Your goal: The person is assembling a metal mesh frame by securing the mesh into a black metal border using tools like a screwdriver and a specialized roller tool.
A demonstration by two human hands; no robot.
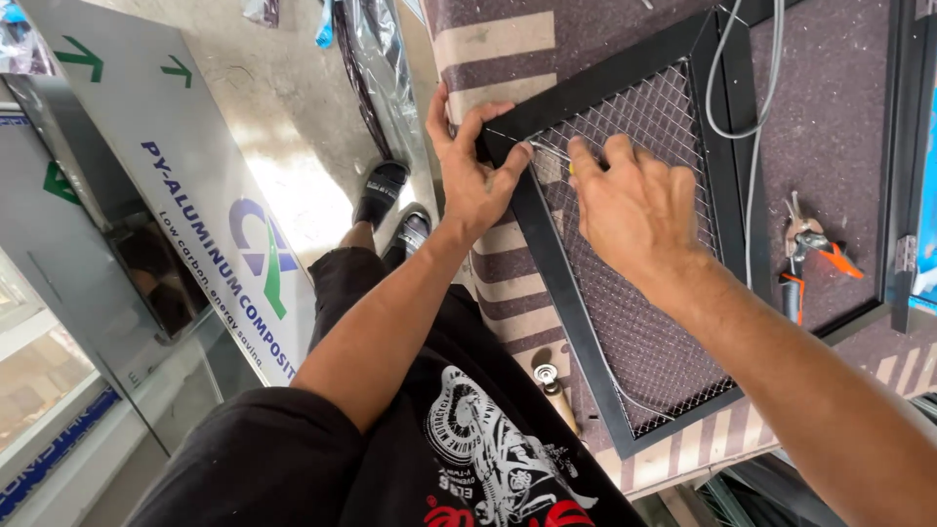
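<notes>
At frame corner point(508, 146): both hands, mesh point(634, 322).

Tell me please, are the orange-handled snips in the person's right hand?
No, the orange-handled snips lie on the table, apart from the right hand, which rests on the mesh frame.

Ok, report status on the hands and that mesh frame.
Left hand pinching the frame corner. Right hand on the mesh, grip around a thin tool, mostly hidden. Snips and cable lie clear to the side.
</notes>
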